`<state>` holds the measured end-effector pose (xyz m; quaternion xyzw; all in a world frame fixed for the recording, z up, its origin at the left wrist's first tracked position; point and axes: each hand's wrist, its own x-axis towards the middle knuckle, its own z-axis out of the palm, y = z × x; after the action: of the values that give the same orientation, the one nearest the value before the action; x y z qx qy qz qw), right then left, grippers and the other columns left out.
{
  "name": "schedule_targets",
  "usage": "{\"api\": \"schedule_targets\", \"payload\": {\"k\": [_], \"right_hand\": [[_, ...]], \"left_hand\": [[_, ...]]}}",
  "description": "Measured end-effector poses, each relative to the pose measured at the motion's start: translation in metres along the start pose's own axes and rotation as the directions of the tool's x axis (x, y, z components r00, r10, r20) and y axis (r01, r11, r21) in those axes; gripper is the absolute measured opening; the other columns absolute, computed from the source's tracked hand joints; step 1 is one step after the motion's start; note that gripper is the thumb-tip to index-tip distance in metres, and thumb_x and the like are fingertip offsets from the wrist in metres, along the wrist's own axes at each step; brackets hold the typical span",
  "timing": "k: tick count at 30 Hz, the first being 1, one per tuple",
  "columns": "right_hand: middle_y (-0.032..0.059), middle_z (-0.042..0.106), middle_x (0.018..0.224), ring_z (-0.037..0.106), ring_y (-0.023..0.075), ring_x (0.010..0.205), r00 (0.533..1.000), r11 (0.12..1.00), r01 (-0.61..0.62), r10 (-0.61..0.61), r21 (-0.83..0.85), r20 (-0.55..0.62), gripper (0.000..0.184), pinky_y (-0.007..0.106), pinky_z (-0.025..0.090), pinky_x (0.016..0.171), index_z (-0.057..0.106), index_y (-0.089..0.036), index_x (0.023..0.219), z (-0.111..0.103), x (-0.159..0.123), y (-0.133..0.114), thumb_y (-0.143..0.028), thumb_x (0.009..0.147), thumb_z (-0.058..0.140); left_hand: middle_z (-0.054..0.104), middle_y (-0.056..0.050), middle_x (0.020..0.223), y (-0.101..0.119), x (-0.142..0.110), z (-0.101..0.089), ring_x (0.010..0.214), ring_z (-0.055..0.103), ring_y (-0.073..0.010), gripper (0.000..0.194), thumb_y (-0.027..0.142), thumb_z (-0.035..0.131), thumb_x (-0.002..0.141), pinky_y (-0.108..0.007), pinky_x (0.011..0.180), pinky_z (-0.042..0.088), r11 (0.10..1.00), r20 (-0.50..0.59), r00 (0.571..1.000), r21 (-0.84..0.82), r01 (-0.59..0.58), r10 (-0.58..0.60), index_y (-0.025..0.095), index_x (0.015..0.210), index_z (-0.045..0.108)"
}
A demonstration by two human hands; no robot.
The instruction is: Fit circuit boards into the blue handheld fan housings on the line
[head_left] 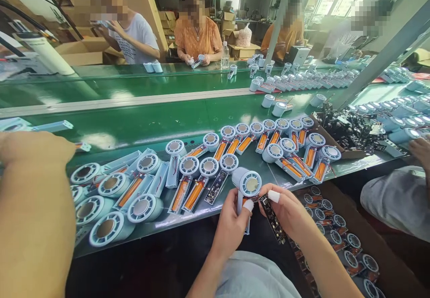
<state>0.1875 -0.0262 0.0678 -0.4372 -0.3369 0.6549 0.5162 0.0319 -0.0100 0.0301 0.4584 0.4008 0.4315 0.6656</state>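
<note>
My left hand (232, 223) is closed around the handle of a light-blue round-headed housing (247, 181), its slotted face with a metal disc turned up. A white cover sits on the thumb. Pinched in my right hand (288, 208) is a narrow black circuit board (273, 219), tilted downward beside the housing. Thin wires run between the two, partly hidden by my fingers. On the bench just beyond, another housing (229, 163) has a black circuit board (217, 187) lying along its handle. Similar housings with orange batteries (194, 193) stand around it.
Rows of housings cover the green bench (161, 110). A pile of black circuit boards (352, 125) lies in a box at right. Below it, a brown carton (386, 244) holds more housings. A co-worker's arm (36, 208) reaches in at left; another hand (419, 152) is at right.
</note>
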Motion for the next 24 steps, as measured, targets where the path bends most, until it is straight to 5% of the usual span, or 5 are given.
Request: {"api": "schedule_targets", "payload": {"k": [6,11,14,19,24], "right_hand": [[0.0017,0.068,0.093,0.061,0.0141,0.084,0.997,0.968,0.074,-0.064,-0.239,0.047,0.025,0.024,0.048,0.077,0.069,-0.021,0.101,-0.001,0.001,-0.001,-0.031,0.08,0.079],[0.0023,0.065,0.097,0.061,0.0172,0.09,0.981,0.828,0.145,-0.19,-0.542,-0.027,0.037,0.029,0.051,0.082,0.057,-0.024,0.117,0.002,-0.001,0.005,-0.029,0.083,0.072],[0.004,0.067,0.099,0.063,0.0184,0.085,0.946,0.597,0.133,-0.315,-0.791,-0.078,0.029,0.03,0.051,0.077,0.055,-0.024,0.118,0.004,-0.004,0.005,-0.03,0.09,0.061],[0.0076,0.074,0.097,0.069,0.0237,0.087,0.953,0.027,0.158,-0.267,-0.987,0.145,0.03,0.033,0.046,0.073,0.064,-0.023,0.107,0.009,-0.01,-0.012,-0.023,0.101,0.036],[0.0057,0.074,0.106,0.068,0.0269,0.098,0.944,-0.127,0.329,0.06,-0.936,0.324,0.015,0.032,0.044,0.076,0.066,-0.024,0.107,0.018,-0.016,-0.038,-0.031,0.096,0.059]], "left_hand": [[0.052,0.004,0.071,-0.003,0.0,-0.002,0.06,0.044,-0.012,0.033,0.051,0.054,0.093,-0.024,0.055,0.036,0.999,-0.06,0.998,0.036,0.01,-0.007,0.019,0.103,0.058],[0.049,0.005,0.067,-0.002,0.002,-0.005,0.059,0.042,-0.0113,0.025,0.045,0.05,0.094,-0.024,0.056,0.035,0.998,-0.132,0.991,0.058,0.01,-0.003,0.02,0.097,0.056],[0.048,0.006,0.066,0.001,0.003,-0.006,0.059,0.041,-0.0109,0.019,0.039,0.049,0.094,-0.024,0.056,0.035,0.999,-0.152,0.988,0.051,0.015,-0.007,0.021,0.092,0.056],[0.047,0.006,0.066,0.003,0.006,-0.005,0.059,0.04,-0.0107,0.011,0.031,0.049,0.09,-0.023,0.056,0.034,0.999,-0.17,0.985,0.035,0.024,-0.018,0.022,0.089,0.055],[0.049,0.005,0.07,0.006,0.005,-0.006,0.061,0.04,-0.0112,0.011,0.028,0.051,0.083,-0.023,0.056,0.035,0.999,-0.159,0.986,-0.014,0.046,-0.048,0.021,0.089,0.057]]}}
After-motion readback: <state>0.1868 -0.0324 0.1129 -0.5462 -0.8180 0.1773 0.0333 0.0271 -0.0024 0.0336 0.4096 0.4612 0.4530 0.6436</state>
